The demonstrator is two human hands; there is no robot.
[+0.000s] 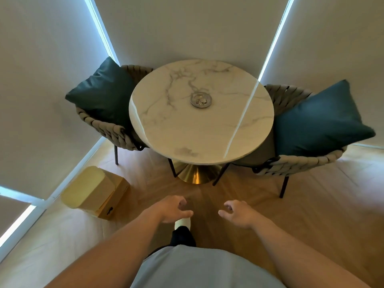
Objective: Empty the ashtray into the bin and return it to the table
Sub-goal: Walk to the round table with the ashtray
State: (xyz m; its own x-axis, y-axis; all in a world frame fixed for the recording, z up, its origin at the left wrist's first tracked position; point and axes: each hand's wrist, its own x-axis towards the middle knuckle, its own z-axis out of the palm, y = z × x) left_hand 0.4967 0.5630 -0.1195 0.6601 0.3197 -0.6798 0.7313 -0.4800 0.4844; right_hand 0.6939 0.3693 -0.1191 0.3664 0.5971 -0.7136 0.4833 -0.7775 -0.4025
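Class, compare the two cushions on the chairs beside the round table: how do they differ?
The left cushion looks darker green; the right cushion looks bluer and brighter. The left cushion appears smaller in this view, the right cushion larger. Both are square, lean upright against woven chair backs, and flank the marble table.

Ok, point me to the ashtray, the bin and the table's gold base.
ashtray (201, 99): head view, on its metal bowl.
bin (89, 189): head view, on its pale lid.
gold base (197, 174): head view, on the flared foot under the table.

The ashtray (201, 99) sits on the round table (187, 134) (chairs (108, 127) either side); the bin (93, 192) stands on the floor, front-left.
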